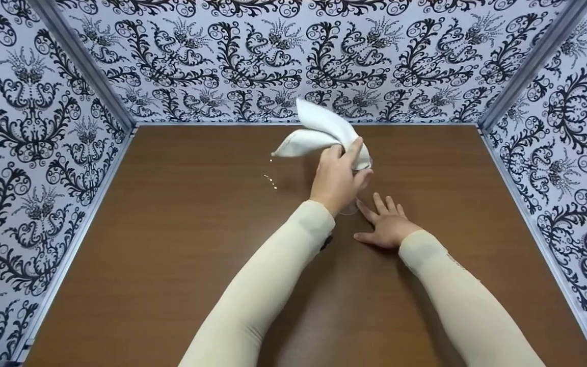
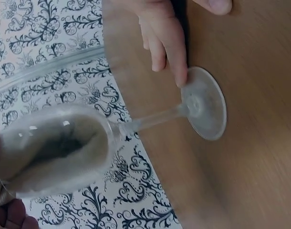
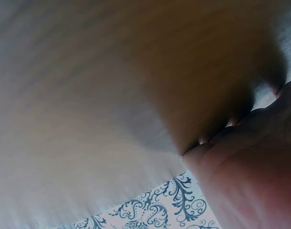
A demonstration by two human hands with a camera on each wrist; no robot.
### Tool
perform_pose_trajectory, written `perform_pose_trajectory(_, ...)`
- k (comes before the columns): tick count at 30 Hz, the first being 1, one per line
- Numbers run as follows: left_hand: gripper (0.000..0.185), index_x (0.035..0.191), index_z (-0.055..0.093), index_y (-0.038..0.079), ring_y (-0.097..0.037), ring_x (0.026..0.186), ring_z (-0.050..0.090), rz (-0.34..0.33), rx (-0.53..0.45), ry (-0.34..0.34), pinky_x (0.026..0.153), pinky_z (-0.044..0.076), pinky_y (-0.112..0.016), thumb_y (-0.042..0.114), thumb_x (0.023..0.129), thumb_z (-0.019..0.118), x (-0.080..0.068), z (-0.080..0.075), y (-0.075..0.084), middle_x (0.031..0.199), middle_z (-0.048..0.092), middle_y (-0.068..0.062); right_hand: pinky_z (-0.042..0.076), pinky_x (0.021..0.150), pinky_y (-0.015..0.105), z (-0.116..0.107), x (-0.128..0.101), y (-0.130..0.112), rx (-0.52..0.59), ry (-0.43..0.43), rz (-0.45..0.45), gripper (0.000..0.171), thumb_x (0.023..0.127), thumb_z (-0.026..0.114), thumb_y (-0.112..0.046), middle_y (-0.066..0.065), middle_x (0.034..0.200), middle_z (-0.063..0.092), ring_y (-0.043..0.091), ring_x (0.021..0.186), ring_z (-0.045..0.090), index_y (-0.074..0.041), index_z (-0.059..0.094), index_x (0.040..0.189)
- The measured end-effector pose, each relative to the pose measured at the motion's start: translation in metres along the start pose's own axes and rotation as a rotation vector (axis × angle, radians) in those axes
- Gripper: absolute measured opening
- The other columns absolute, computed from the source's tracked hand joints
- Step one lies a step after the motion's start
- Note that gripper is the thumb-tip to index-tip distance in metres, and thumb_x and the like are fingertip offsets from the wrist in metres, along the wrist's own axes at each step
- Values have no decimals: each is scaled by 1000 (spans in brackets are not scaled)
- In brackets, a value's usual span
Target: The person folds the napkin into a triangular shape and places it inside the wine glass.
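My left hand (image 1: 337,176) pinches a white folded cloth napkin (image 1: 319,137) at the mouth of a stemmed glass (image 2: 64,148). Two pointed leaves of the napkin fan up and left from the fingers. In the left wrist view the clear bowl has whitish cloth inside, and left fingertips (image 2: 14,214) show at its rim. The glass's round foot (image 2: 207,105) is on the table. My right hand (image 1: 388,224) lies flat with spread fingers, its index fingertip touching the foot's edge. From the head view, the left hand hides most of the glass.
A brown wooden table (image 1: 196,244) spreads beneath both arms. Several small pale specks (image 1: 271,179) lie left of the napkin. Patterned black-and-white walls (image 1: 252,56) with grey metal corner posts (image 1: 89,66) enclose the back and sides.
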State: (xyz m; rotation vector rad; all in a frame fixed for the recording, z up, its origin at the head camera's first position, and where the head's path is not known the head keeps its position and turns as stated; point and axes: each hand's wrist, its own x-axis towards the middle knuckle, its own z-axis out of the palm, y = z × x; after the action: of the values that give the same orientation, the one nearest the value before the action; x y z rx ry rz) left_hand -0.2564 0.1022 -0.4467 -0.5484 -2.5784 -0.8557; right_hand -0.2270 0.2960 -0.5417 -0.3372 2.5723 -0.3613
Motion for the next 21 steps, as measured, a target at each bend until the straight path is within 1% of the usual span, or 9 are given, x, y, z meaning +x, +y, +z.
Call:
perform_pose_trajectory(5,52,156,54,20,-28,115,59,-32,-5,-5,102,51,-40,32,106,60,1,-2,-4,121,64,-12,-5,126,72,0,1,-2,-4,11,4,99,96,53,-76,23,174,-17,54,158,-18,-33,4,170)
perform_pose_trajectory(8,49,154,56,23,-27,113,60,-47,-4,-9,101,52,-39,29,106,62,3,-2,-3,122,65,-10,-6,126,72,0,1,-2,5,14,-1,99,96,54,-76,23,174,-17,55,158,-18,-32,6,170)
perform_pose_trajectory(12,49,152,59,29,-25,113,62,-83,-8,-28,100,53,-38,29,104,67,6,-4,0,120,68,-6,-7,125,72,-1,1,-1,7,11,-2,98,97,54,-75,23,174,-17,55,158,-18,-31,6,170)
perform_pose_trajectory(16,50,151,60,32,-23,110,65,-113,-2,-56,99,53,-37,29,102,70,8,-8,3,113,71,-3,-7,125,72,0,1,-1,10,7,-5,99,97,53,-76,23,174,-18,55,158,-18,-31,5,170)
perform_pose_trajectory(21,49,150,60,33,-22,107,69,-126,25,-73,98,54,-37,30,102,70,9,-11,4,107,74,-2,-7,125,72,0,1,0,9,6,-5,99,97,54,-75,24,174,-18,55,158,-19,-31,5,170)
